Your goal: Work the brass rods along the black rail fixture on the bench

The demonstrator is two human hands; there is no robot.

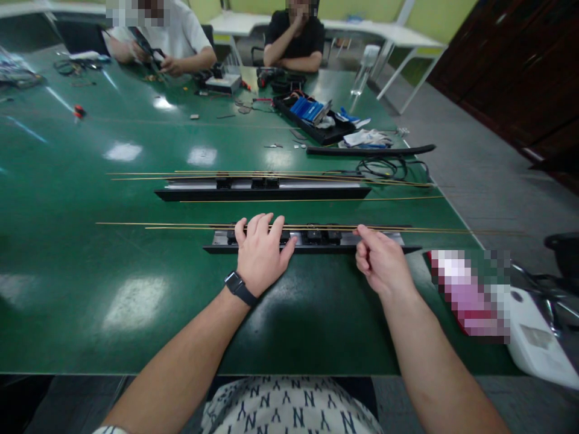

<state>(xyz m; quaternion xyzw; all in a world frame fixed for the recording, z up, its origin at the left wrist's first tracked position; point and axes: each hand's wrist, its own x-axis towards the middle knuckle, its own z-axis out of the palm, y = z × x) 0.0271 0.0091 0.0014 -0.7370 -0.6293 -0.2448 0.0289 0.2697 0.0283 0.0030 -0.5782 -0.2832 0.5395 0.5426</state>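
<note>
My left hand (262, 250), wearing a black watch, lies palm down with fingers spread across a black-edged metal channel (301, 238). It covers part of the channel and some black blocks inside. Two more black blocks (323, 235) show to its right. Thin brass-coloured rods (190, 227) run lengthwise over the channel, well past both ends, under my left fingers. My right hand (377, 256) is closed near the channel's right part, thumb and index finger pinching at a rod. The exact grip point is partly hidden.
Beyond lies a second black channel (262, 194) with rods along it. Farther back are a black strip (371, 150), a coiled cable (384, 169), gloves (366, 138), a black tray (312, 126) and a clear bottle (365, 69). Two people sit across the green table (136, 259).
</note>
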